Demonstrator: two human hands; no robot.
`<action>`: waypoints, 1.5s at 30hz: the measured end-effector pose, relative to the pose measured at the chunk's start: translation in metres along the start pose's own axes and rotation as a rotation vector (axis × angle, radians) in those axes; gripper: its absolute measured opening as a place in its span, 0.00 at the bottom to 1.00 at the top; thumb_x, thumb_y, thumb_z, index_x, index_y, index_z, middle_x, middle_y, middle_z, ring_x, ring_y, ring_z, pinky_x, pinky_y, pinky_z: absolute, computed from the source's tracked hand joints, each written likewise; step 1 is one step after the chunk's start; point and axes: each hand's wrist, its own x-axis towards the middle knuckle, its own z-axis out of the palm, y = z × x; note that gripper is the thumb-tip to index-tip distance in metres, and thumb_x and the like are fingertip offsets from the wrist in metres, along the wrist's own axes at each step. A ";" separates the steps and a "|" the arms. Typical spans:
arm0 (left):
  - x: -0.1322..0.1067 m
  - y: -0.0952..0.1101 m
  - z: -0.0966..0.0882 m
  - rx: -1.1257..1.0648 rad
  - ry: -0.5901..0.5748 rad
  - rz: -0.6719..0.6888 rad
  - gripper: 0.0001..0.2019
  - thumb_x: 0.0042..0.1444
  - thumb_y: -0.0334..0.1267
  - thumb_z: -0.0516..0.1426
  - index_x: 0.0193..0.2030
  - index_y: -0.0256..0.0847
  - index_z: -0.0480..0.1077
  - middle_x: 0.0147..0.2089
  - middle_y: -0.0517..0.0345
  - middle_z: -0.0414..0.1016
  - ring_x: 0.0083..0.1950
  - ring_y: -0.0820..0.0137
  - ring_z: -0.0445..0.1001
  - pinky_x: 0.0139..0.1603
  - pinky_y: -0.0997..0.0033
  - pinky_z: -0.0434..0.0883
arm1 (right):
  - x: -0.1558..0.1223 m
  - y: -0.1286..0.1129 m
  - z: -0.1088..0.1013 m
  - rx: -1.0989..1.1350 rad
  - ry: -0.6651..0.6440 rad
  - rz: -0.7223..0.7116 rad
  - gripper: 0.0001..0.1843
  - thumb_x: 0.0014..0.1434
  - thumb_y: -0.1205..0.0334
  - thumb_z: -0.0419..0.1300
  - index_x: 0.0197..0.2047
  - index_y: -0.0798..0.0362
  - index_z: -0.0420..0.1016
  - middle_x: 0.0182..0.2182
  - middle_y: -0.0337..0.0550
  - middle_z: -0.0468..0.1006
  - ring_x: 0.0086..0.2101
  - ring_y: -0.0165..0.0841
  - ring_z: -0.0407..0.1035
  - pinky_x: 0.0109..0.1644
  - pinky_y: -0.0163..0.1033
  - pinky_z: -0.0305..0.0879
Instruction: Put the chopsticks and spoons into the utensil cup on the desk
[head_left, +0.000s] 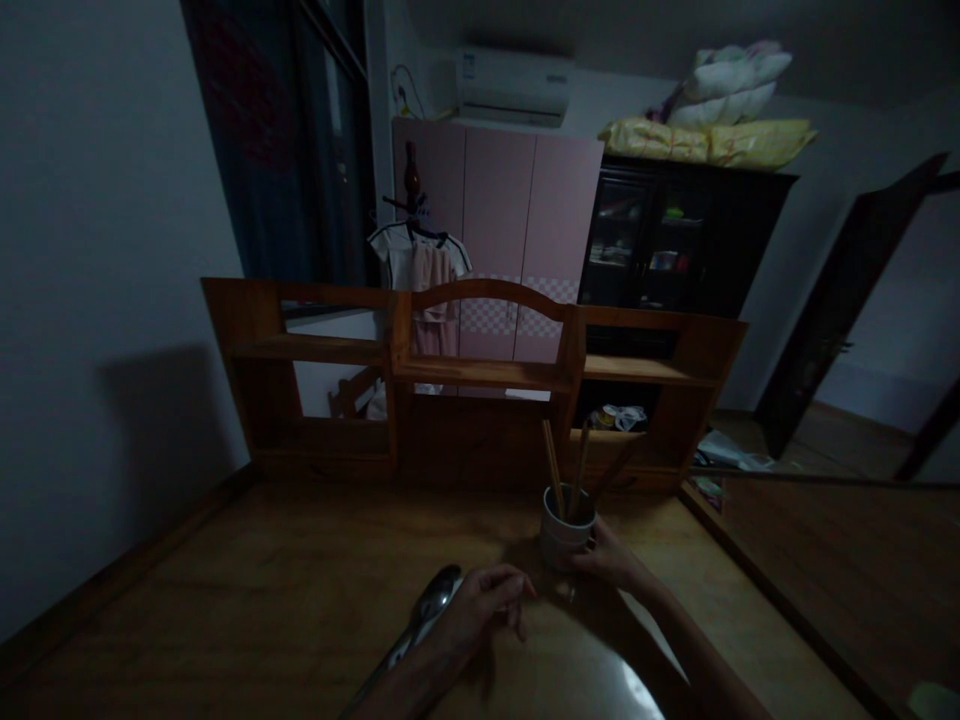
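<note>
A pale mug [561, 535] stands on the wooden desk [247, 590] with several brown chopsticks [553, 467] leaning out of it. My right hand [609, 560] rests against the mug's right side, fingers curled on it. My left hand [484, 600] hovers just left of the mug with its fingers bent and pinched together; whether anything is in them is too dark to see. A shiny metal spoon [431, 605] lies on the desk just beyond my left wrist.
A wooden shelf unit [480, 375] stands along the back of the desk. Behind it are a pink wardrobe [517, 220], a dark cabinet [675, 240] with bedding on top, and hanging clothes [420, 270]. The room is dim.
</note>
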 end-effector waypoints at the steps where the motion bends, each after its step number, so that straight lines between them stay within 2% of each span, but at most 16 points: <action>1: 0.000 0.000 0.000 0.010 0.010 0.010 0.16 0.51 0.48 0.63 0.33 0.33 0.76 0.22 0.62 0.66 0.23 0.76 0.65 0.29 0.72 0.71 | 0.000 0.000 0.000 0.004 -0.002 -0.004 0.47 0.35 0.62 0.74 0.59 0.50 0.62 0.50 0.48 0.75 0.50 0.48 0.69 0.55 0.53 0.63; 4: -0.001 0.001 0.002 0.101 0.067 0.028 0.13 0.49 0.43 0.65 0.34 0.34 0.77 0.29 0.57 0.73 0.30 0.72 0.72 0.35 0.71 0.71 | 0.000 0.002 0.002 0.013 -0.016 -0.025 0.42 0.38 0.62 0.73 0.57 0.51 0.64 0.50 0.49 0.75 0.51 0.48 0.69 0.55 0.52 0.63; 8: -0.002 0.004 0.001 0.250 0.140 0.029 0.10 0.43 0.36 0.67 0.33 0.36 0.77 0.28 0.59 0.76 0.31 0.72 0.73 0.36 0.74 0.68 | -0.001 0.003 0.005 0.005 -0.022 -0.060 0.41 0.40 0.61 0.73 0.57 0.51 0.63 0.50 0.49 0.75 0.50 0.47 0.69 0.55 0.52 0.64; 12: -0.001 0.005 0.000 0.206 0.138 0.017 0.09 0.41 0.33 0.67 0.32 0.37 0.76 0.27 0.60 0.77 0.30 0.72 0.73 0.36 0.74 0.68 | -0.005 -0.005 0.004 -0.014 -0.030 -0.059 0.49 0.39 0.58 0.75 0.62 0.48 0.58 0.54 0.50 0.72 0.53 0.47 0.67 0.58 0.52 0.61; 15: 0.000 0.005 0.001 0.142 0.122 0.011 0.09 0.41 0.31 0.66 0.31 0.37 0.75 0.25 0.60 0.77 0.28 0.72 0.74 0.34 0.74 0.68 | -0.004 -0.006 -0.003 0.000 -0.056 -0.124 0.51 0.41 0.52 0.74 0.65 0.45 0.55 0.62 0.49 0.65 0.61 0.45 0.58 0.64 0.51 0.53; 18: -0.001 0.005 0.003 0.138 0.101 -0.007 0.08 0.40 0.32 0.67 0.30 0.36 0.75 0.23 0.59 0.77 0.27 0.71 0.74 0.32 0.73 0.68 | 0.005 0.000 -0.018 0.132 0.104 -0.135 0.49 0.42 0.32 0.65 0.62 0.47 0.62 0.62 0.52 0.64 0.62 0.47 0.56 0.65 0.51 0.52; 20: -0.002 0.005 0.003 0.146 0.090 -0.025 0.09 0.39 0.33 0.67 0.29 0.36 0.75 0.23 0.59 0.77 0.26 0.71 0.74 0.32 0.73 0.68 | 0.011 0.003 -0.031 0.224 0.257 -0.125 0.51 0.44 0.20 0.50 0.60 0.48 0.65 0.61 0.54 0.66 0.61 0.48 0.58 0.64 0.52 0.55; 21: -0.003 0.005 0.004 0.153 0.085 -0.033 0.09 0.38 0.32 0.67 0.29 0.36 0.75 0.23 0.59 0.77 0.26 0.71 0.74 0.32 0.73 0.68 | 0.013 0.003 -0.037 0.262 0.326 -0.127 0.50 0.47 0.20 0.44 0.59 0.48 0.66 0.60 0.54 0.68 0.61 0.47 0.59 0.63 0.53 0.56; 23: -0.004 0.007 0.005 0.160 0.077 -0.050 0.10 0.38 0.32 0.68 0.29 0.36 0.75 0.23 0.58 0.78 0.27 0.70 0.74 0.32 0.73 0.69 | 0.010 0.002 -0.049 0.311 0.458 -0.154 0.43 0.55 0.25 0.40 0.57 0.47 0.67 0.57 0.51 0.71 0.59 0.45 0.63 0.61 0.51 0.61; 26: -0.007 0.012 0.009 0.164 0.099 -0.065 0.09 0.36 0.31 0.67 0.28 0.36 0.76 0.23 0.58 0.78 0.26 0.70 0.74 0.32 0.72 0.69 | -0.004 -0.001 -0.058 0.324 0.719 -0.137 0.27 0.53 0.40 0.62 0.49 0.50 0.73 0.45 0.48 0.78 0.47 0.42 0.73 0.49 0.43 0.72; 28: -0.009 0.015 0.012 0.168 0.122 -0.082 0.07 0.37 0.30 0.67 0.27 0.36 0.76 0.22 0.58 0.78 0.26 0.70 0.74 0.31 0.73 0.68 | -0.012 -0.001 -0.060 0.317 0.773 -0.054 0.24 0.46 0.48 0.70 0.43 0.53 0.76 0.34 0.43 0.79 0.31 0.34 0.75 0.33 0.35 0.73; 31: -0.012 0.020 0.016 0.180 0.102 -0.108 0.06 0.40 0.33 0.66 0.28 0.36 0.78 0.23 0.56 0.79 0.26 0.69 0.75 0.32 0.71 0.69 | -0.016 0.000 -0.055 0.381 0.693 0.037 0.23 0.44 0.49 0.72 0.39 0.55 0.76 0.15 0.30 0.66 0.13 0.23 0.57 0.13 0.28 0.54; 34: -0.013 0.020 0.016 0.184 0.068 -0.111 0.09 0.42 0.38 0.67 0.31 0.36 0.79 0.25 0.54 0.80 0.28 0.68 0.76 0.35 0.70 0.71 | -0.015 0.002 -0.047 0.441 0.636 0.075 0.21 0.47 0.45 0.69 0.31 0.55 0.74 0.10 0.23 0.52 0.10 0.20 0.46 0.11 0.27 0.41; 39: -0.014 0.018 0.014 0.190 0.082 -0.110 0.11 0.44 0.39 0.67 0.35 0.37 0.80 0.30 0.52 0.82 0.32 0.65 0.78 0.40 0.67 0.72 | -0.015 0.004 -0.041 0.526 0.567 0.084 0.26 0.53 0.49 0.63 0.16 0.50 0.53 0.10 0.26 0.51 0.10 0.21 0.45 0.13 0.29 0.44; 43: -0.016 0.018 0.014 0.131 0.054 -0.093 0.11 0.48 0.38 0.64 0.37 0.35 0.79 0.31 0.50 0.81 0.35 0.64 0.79 0.43 0.65 0.73 | -0.015 0.001 -0.040 0.571 0.473 0.070 0.25 0.55 0.56 0.56 0.13 0.48 0.47 0.08 0.28 0.48 0.10 0.23 0.43 0.13 0.31 0.43; 45: -0.017 0.019 0.014 0.089 0.013 -0.052 0.07 0.48 0.34 0.61 0.34 0.34 0.79 0.32 0.50 0.80 0.35 0.65 0.77 0.40 0.66 0.73 | -0.015 -0.001 -0.040 0.587 0.435 0.065 0.25 0.54 0.58 0.55 0.12 0.48 0.47 0.08 0.29 0.47 0.09 0.23 0.41 0.13 0.31 0.42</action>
